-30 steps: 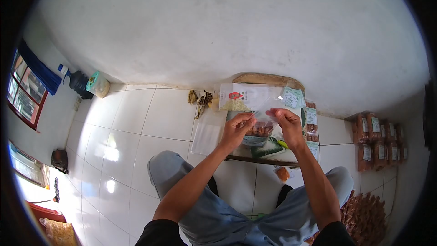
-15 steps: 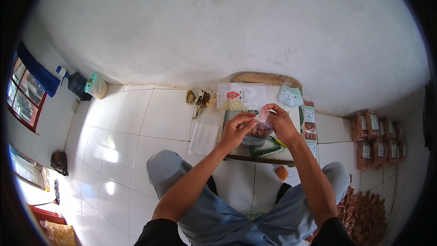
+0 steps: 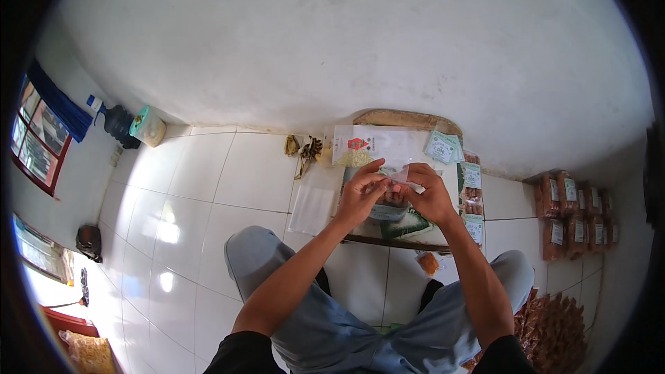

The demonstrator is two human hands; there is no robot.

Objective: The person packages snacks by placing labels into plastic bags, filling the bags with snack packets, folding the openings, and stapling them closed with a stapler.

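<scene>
My left hand [image 3: 361,196] pinches the left side of the gathered top of a clear plastic bag [image 3: 388,213]. Brown pieces show inside the bag, which rests on the low table [image 3: 439,237]. Close beside it, my right hand [image 3: 431,196] grips the right side of the same bag top, fingers bent. A printed sheet with a red figure [image 3: 374,144] lies behind the hands. Pale green labels [image 3: 441,147] are at the table's back right, and labelled packs of brown pieces [image 3: 472,183] line its right edge.
Stacked brown packs [image 3: 568,211] stand by the wall at right, above a heap of brown packets [image 3: 554,332]. Clear plastic sheets [image 3: 309,204] lie at the table's left. An orange packet [image 3: 429,262] is on the floor. A bucket [image 3: 148,127] and water jug [image 3: 120,125] stand far left.
The bag's top, spread between my hands a second ago, is now gathered and bunched. My right hand has moved slightly left and its fingers have curled in toward my left hand.
</scene>
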